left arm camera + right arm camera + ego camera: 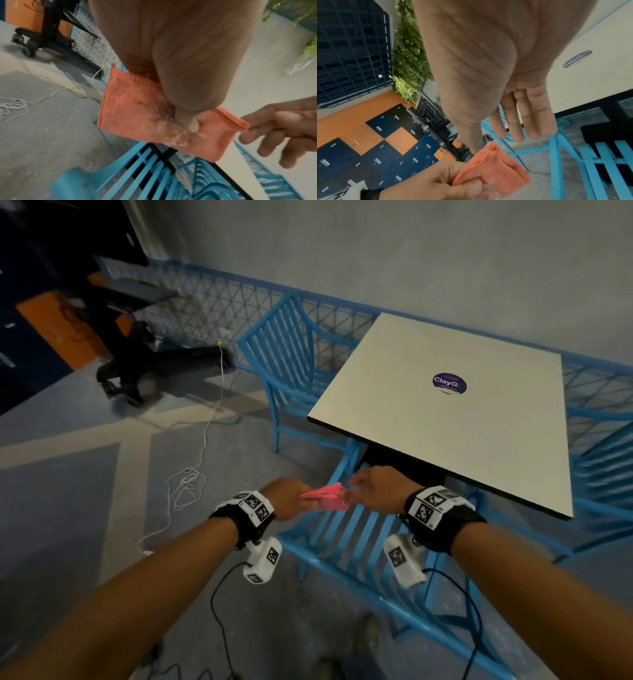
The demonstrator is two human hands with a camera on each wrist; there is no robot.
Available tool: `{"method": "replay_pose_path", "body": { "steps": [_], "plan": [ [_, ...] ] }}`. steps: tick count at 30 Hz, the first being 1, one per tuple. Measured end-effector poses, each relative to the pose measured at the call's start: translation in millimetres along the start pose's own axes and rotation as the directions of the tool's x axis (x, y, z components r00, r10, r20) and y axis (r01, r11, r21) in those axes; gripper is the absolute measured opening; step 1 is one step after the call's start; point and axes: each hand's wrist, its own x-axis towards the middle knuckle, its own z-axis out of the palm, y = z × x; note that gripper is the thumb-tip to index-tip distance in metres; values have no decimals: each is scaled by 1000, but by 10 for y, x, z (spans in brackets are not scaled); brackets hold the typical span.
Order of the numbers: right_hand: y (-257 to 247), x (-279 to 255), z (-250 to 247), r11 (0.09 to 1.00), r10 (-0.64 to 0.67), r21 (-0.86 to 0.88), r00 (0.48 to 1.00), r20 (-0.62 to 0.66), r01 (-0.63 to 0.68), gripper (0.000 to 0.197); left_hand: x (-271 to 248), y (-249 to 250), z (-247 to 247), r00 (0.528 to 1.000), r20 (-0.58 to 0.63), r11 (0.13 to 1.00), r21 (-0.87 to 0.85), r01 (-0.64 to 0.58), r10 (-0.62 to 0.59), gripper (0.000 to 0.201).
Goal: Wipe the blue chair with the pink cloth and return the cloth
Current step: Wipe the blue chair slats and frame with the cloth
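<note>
The pink cloth, folded, is held in the air between the two hands, above the slatted blue chair that stands below and just in front of both wrists. The cloth is gripped by the left hand, its thumb pressed onto the upper face and its fingers curled beneath. A pale dusty patch is seen on the cloth beside that thumb. The right hand is held at the cloth's far corner; its fingers are shown extended and relaxed, with the thumb reaching down to the folded edge. Whether that corner is actually pinched cannot be told. A white table bearing a round purple sticker is located beyond the right hand, its near edge over the chair. A white cable lies coiled on the floor to the left of the left hand.
</note>
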Motion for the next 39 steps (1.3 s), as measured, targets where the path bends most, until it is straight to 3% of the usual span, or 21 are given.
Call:
{"method": "replay_pose_path", "body": {
  "steps": [3,5,7,10,12,16,19,22,24,26,31,32,34,37,39],
  "plan": [
    [-9,-70,305,999,22,-29,999,30,-21,53,-35,-229,263,996,-50,996,45,80,-77,53],
    [42,-136,470,997,67,-42,997,39,-65,59,-29,-265,471,992,-49,993,34,117,-115,48],
    [111,-232,575,995,96,-22,994,48,-95,57,-22,-182,682,991,7,991,14,132,-132,42],
    [234,-413,676,990,142,16,989,41,-143,53,42,-110,1101,988,74,990,1,138,-137,60],
    [331,-529,737,980,193,31,981,30,-194,52,74,-67,1336,991,0,988,-75,136,-136,69],
    [503,-688,846,970,240,38,971,21,-241,47,-4,352,1504,991,-86,993,-79,92,-99,55],
    [581,-764,905,963,264,53,965,0,-264,48,35,705,1719,991,-110,994,-80,72,-81,79],
    [650,-817,923,952,302,56,953,-9,-301,58,-2,1088,1809,999,-40,990,-136,25,-31,63],
    [717,-852,924,946,314,85,949,-13,-312,57,-49,1374,1787,1000,13,985,-171,-22,25,47],
    [795,-903,921,942,322,108,946,-28,-317,51,-44,1582,1804,996,84,965,-263,-2,25,45],
    [1017,-1091,905,920,380,130,923,-58,-370,62,12,1871,1682,962,272,838,-528,136,16,51],
    [1067,-1137,907,918,385,132,920,-71,-374,63,0,1870,1602,956,295,774,-608,177,13,59],
    [1166,-1247,915,902,419,152,904,-85,-404,67,25,1753,1481,950,313,556,-788,265,-9,65],
    [1312,-1427,960,865,484,191,872,-73,-464,71,100,1286,1298,944,325,265,-907,326,-46,40],
    [1397,-1526,1020,848,511,198,858,-62,-491,79,170,894,1150,953,265,251,-922,296,-149,52]
  ]
}}
